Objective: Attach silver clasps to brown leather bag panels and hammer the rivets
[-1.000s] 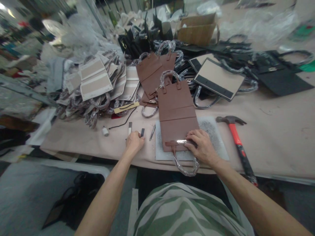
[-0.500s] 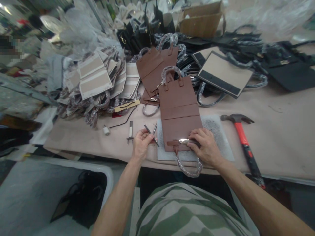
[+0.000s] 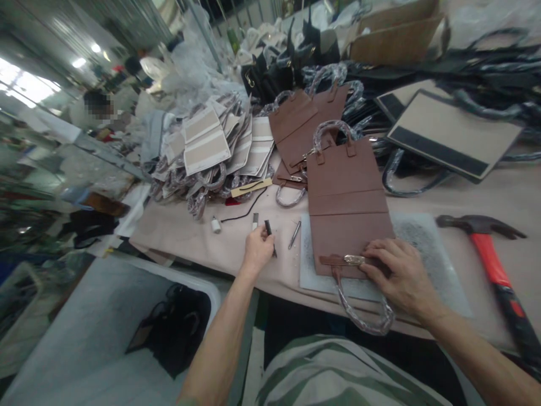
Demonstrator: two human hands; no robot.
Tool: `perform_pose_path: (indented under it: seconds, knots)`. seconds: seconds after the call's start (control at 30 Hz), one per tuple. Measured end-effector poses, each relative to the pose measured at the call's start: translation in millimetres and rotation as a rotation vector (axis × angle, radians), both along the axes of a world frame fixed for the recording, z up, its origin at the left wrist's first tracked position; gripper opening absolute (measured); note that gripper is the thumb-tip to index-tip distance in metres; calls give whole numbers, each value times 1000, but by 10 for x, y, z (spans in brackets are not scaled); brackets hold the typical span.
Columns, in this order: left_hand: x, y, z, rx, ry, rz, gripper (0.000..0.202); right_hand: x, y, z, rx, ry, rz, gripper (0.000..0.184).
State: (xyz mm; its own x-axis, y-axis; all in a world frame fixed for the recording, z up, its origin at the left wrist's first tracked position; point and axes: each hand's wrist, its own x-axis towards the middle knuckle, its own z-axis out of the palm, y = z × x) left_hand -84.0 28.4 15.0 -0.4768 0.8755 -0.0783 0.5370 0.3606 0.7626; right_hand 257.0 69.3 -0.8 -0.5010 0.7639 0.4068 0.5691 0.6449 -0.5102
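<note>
A brown handbag panel (image 3: 346,225) lies on a pale board (image 3: 443,265), its plastic-wrapped handles at top and bottom. My right hand (image 3: 399,276) rests on its lower right part, fingers curled over a strap with a metal clasp (image 3: 354,260). To the left of the board, my left hand (image 3: 257,248) pinches a slim dark metal tool (image 3: 267,228) just above the cloth. Behind that hand, a second slim tool (image 3: 255,220) is partly hidden. Between hand and board lies a silver pen-like tool (image 3: 295,234).
A red-handled claw hammer (image 3: 490,254) lies on the right. Piled bag pieces (image 3: 207,141), more brown panels (image 3: 291,124) and black bags stand behind, with a cardboard box (image 3: 393,39). A small white bottle (image 3: 216,225) is at left. A white bin (image 3: 203,287) holds black bags.
My left hand has moved away from the board toward the tools on the left, still with the dark tool. My right hand stays on the bag. The view has swung left.
</note>
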Motion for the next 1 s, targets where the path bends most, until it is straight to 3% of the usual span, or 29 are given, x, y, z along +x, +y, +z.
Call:
perform_pose_path:
  seconds: [0.1, 0.17, 0.3, 0.43, 0.6, 0.67, 0.77, 0.9, 1.0]
  knots:
    - [-113, 79, 118, -97, 433, 15, 33, -4, -11, 2, 9, -22, -6, 15]
    - [-223, 104, 161, -206, 576, 29, 29, -10, -28, 15, 4, -39, -12, 15]
    - [-495, 200, 132, -532, 569, -31, 34, -20, -57, 53, -25, -56, -20, 13]
    - [-677, 334, 87, -644, 420, -62, 22, -23, -74, 82, -37, -47, -26, 12]
    - [-646, 207, 150, -421, -28, 31, 24, -22, -81, 80, -47, -49, -30, 12]
    - [-486, 67, 183, -210, -242, 24, 30, -24, -82, 77, -44, -54, -35, 12]
    - [-58, -147, 200, 174, -546, -4, 37, -29, -86, 78, -32, -58, -44, 11]
    - [576, -324, 138, 390, -504, -106, 28, -29, -84, 72, -29, -55, -37, 12]
    - [848, -371, 40, 450, -436, -177, 24, -23, -77, 55, -38, -54, -38, 11]
